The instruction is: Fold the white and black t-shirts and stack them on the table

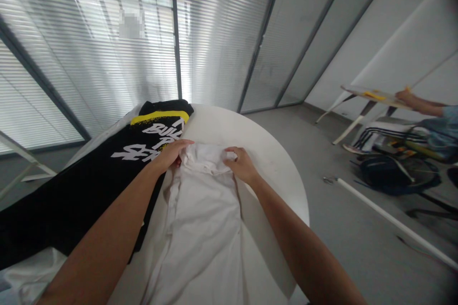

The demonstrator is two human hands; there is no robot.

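Note:
A long, narrow folded white garment [209,214] runs along the round white table toward me, with soft wrinkles down its length and a turned-over band at its far end. My left hand [173,153] is closed on the left corner of that band, some of its fingers hidden behind the cloth. At the opposite corner, my right hand [240,163] pinches the fabric between thumb and fingers. Just left of my left hand lies a black garment [107,171] with white lettering and a yellow stripe, partly hidden by my left forearm.
The round table [282,171] has its curved edge at the right. Pale cloth [36,271] lies at lower left. A white pole [390,219] is above the grey floor. Farther right, a seated person's hands [408,97] are at another table [358,91]. Glass partitions with blinds stand behind.

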